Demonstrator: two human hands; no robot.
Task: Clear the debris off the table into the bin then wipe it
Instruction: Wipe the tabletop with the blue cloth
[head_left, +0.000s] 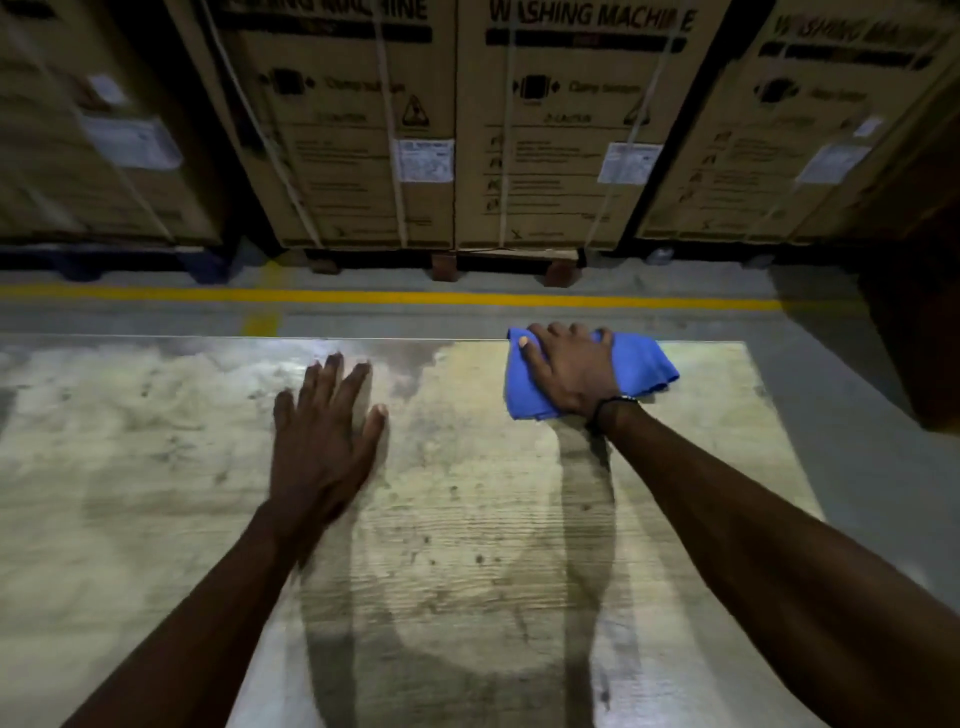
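With the right hand (569, 371) pressing the bunched blue cloth (641, 366) at the table's (156, 519) far edge, right of centre, and the left hand (324, 431) flat and empty mid-frame, I'd wipe in overlapping passes toward the stained near side.

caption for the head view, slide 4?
Right hand presses blue cloth at the table's far edge; left hand flat on it.

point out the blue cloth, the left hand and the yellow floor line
blue cloth (641, 364): head view, on the bare fabric right of the knuckles
left hand (324, 436): head view, on the back of the hand, flat on the table
yellow floor line (415, 297): head view, on the painted stripe beyond the table
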